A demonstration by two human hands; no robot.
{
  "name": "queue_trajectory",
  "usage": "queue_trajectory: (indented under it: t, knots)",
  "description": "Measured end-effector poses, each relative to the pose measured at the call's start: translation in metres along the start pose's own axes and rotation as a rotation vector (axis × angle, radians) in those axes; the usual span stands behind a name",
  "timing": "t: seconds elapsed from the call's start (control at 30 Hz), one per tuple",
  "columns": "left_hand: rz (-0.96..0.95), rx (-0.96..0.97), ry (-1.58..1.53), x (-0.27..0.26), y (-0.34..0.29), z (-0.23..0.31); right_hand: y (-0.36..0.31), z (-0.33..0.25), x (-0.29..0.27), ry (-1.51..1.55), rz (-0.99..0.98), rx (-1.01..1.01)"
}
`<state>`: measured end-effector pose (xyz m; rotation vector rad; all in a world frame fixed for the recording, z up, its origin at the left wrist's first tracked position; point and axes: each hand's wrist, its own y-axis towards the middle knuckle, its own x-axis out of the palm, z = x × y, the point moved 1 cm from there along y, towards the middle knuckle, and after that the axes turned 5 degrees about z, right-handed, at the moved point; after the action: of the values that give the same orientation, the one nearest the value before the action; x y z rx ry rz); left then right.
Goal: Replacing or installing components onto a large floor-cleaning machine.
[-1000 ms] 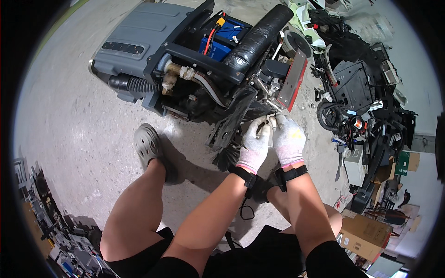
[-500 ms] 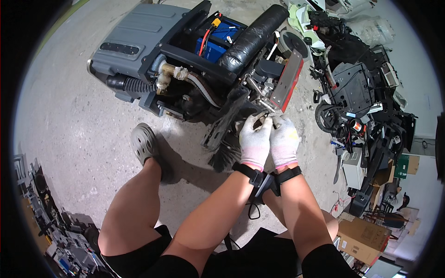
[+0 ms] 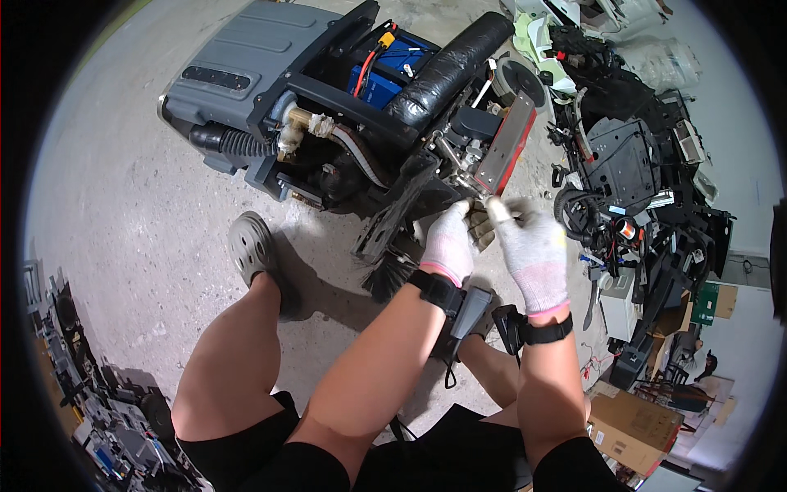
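My left hand, in a white knitted glove with a pink cuff, reaches the lower front end of a grey machine. Its fingers are bent together by the metal fittings; what they pinch is hidden. My right hand, gloved alike, hovers just to the right, its thumb toward the left hand and its other fingers smeared by motion. Just above the hands slants a metal plate with a red edge. A black bristle brush hangs beside my left hand.
Blue batteries and a black wrapped cylinder sit in the machine's open frame. Heaped parts line the right side, with a cardboard box nearer me. More parts lie at lower left. My shoe stands before the machine.
My hands were together at the fittings. The right hand has pulled away to the right, and a gap now shows between them. The left hand stays close to where it was.
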<state>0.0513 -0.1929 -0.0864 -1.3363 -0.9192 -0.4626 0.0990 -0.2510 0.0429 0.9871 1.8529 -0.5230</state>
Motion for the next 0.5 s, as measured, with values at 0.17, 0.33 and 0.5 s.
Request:
queue_trajectory:
  t: [0.17,0.33,0.5]
  knots:
    - [0.048,-0.113,-0.026,-0.003,-0.001,0.004,0.002,-0.005,-0.006,0.211,0.269,-0.035]
    - [-0.01,-0.047,-0.06,-0.005,-0.002,-0.002,0.008,0.021,0.01,0.443,0.225,0.094]
    - [0.022,0.125,0.085,-0.004,-0.009,-0.006,0.003,0.029,0.009,0.184,-0.014,0.013]
